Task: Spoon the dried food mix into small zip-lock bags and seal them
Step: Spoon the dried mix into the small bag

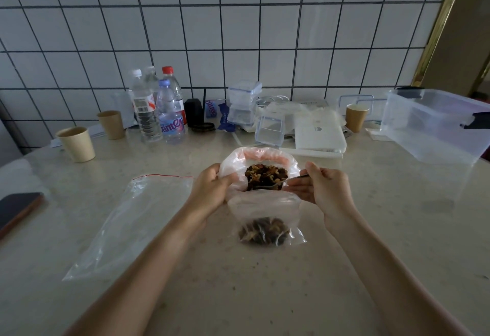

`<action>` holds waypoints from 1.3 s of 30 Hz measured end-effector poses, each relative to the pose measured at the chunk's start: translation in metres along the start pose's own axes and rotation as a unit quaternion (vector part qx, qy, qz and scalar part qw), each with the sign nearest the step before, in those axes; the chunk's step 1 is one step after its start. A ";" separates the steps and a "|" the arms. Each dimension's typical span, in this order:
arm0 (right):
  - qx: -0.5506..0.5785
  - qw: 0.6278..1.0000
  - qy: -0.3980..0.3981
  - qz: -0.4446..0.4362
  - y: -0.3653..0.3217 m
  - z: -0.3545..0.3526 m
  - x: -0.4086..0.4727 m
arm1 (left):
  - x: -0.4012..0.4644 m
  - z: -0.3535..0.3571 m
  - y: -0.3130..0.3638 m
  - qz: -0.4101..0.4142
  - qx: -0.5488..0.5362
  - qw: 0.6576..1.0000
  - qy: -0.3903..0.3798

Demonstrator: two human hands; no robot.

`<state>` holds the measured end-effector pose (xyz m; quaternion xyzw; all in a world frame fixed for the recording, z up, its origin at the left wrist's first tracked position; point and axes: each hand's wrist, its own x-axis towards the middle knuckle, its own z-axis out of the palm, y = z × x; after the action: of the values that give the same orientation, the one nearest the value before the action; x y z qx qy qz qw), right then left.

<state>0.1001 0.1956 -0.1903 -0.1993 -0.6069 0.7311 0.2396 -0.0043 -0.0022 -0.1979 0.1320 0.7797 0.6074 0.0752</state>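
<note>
A big clear bag (236, 162) with its rim rolled down stands mid-table, full of dark dried food mix (265, 175). My left hand (212, 190) grips the left rim of that bag and the mouth of a small zip-lock bag (265, 213) that hangs in front of it. The small bag has some mix at its bottom (263, 231). My right hand (326, 190) pinches a metal spoon (281, 182), whose bowl lies in the mix at the big bag's near edge. A large empty zip-lock bag (132, 219) lies flat to the left.
Paper cups (77, 144), several water bottles (159, 110), small lidded boxes (244, 102) and a white packet (318, 134) line the back by the tiled wall. A big clear tub (437, 126) stands at right. A phone (18, 211) lies at the left edge.
</note>
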 end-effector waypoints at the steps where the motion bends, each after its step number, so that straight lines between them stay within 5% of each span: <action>1: 0.000 1.000 0.003 -0.008 0.001 0.001 0.000 | 0.000 0.000 0.001 0.007 0.015 1.000 0.001; 7: -0.065 0.996 -0.023 -0.056 0.004 0.010 -0.002 | -0.005 0.004 0.004 0.044 0.049 0.998 -0.014; 14: -0.052 0.998 -0.007 -0.015 0.001 0.007 0.000 | -0.006 0.002 0.006 0.034 0.017 0.999 -0.009; 26: -0.157 0.980 0.023 -0.120 0.008 0.010 0.006 | -0.010 0.005 0.009 0.009 -0.035 0.999 -0.031; 39: -0.024 0.999 0.000 -0.035 0.001 0.007 0.005 | -0.004 0.001 0.003 0.013 -0.054 0.998 0.010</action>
<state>0.0918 0.1930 -0.1896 -0.1837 -0.6308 0.7077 0.2598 -0.0001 -0.0018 -0.1959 0.1319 0.7446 0.6510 0.0660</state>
